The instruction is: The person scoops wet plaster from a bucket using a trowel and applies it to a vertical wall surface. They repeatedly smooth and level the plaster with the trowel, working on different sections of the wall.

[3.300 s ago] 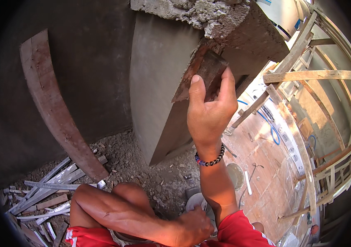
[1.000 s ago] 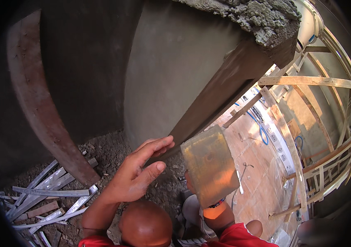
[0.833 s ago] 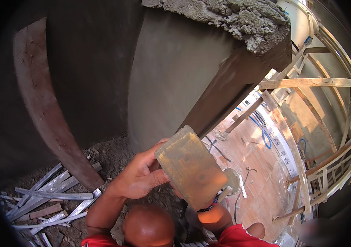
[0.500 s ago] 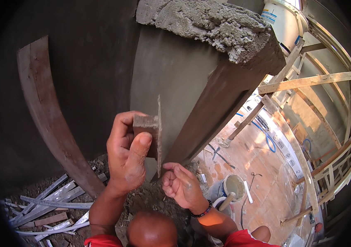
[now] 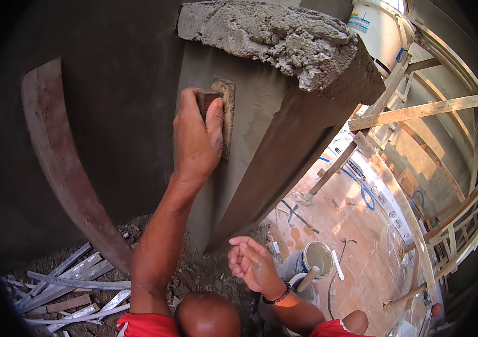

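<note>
My left hand [image 5: 197,137] is closed around the handle of a plastering float [image 5: 227,121]. The float stands lengthwise against the grey plastered face of a column [image 5: 255,112], in its upper part. Rough, lumpy mortar [image 5: 272,33] caps the column above the float. Lower down, near the column's foot, my right hand [image 5: 253,264] hangs in the air, index finger stretched out and the other fingers loosely curled, with nothing visible in it. A dark beaded bracelet [image 5: 277,295] circles that wrist.
A curved wooden board [image 5: 62,140] leans at the left above metal strips [image 5: 70,281] on rubble. At the right, a bucket [image 5: 317,258] with a stick-like handle stands on the tiled floor. Wooden scaffolding [image 5: 424,112] and a white bucket [image 5: 382,28] are beyond the column.
My left hand has moved up and forward with the float, which was held edge-on off the column and now lies against its face. My right hand has shifted slightly right and down.
</note>
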A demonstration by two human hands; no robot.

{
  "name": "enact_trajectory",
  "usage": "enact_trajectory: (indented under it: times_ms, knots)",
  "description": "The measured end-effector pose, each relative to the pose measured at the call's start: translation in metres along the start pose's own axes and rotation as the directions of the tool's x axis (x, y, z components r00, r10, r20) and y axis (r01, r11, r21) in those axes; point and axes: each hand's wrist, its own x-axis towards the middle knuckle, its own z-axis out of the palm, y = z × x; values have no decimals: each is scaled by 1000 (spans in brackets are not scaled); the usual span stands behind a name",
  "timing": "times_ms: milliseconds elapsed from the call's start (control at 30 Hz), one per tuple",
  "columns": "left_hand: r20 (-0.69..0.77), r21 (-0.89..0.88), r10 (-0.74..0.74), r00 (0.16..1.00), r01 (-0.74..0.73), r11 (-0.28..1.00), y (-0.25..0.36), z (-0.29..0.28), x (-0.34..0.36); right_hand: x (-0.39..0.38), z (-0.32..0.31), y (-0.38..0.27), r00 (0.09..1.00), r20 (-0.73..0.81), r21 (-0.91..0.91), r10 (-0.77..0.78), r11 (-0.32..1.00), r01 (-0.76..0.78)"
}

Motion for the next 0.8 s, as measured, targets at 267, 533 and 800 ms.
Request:
enact_trajectory:
  times_ms: [267, 533, 800]
  knots:
    - [42, -108, 280, 959, -275, 955, 14, 6, -23, 0, -8, 7, 1000, -17, -29, 8, 1000, -8]
    - [20, 18, -181, 983, 181, 983, 0, -4, -2, -8, -14, 10, 998, -57, -58, 13, 998, -17]
    - [-22, -5, 188, 982, -188, 982, -10, 24, -22, -5, -17, 13, 995, -93, -51, 32, 998, -37]
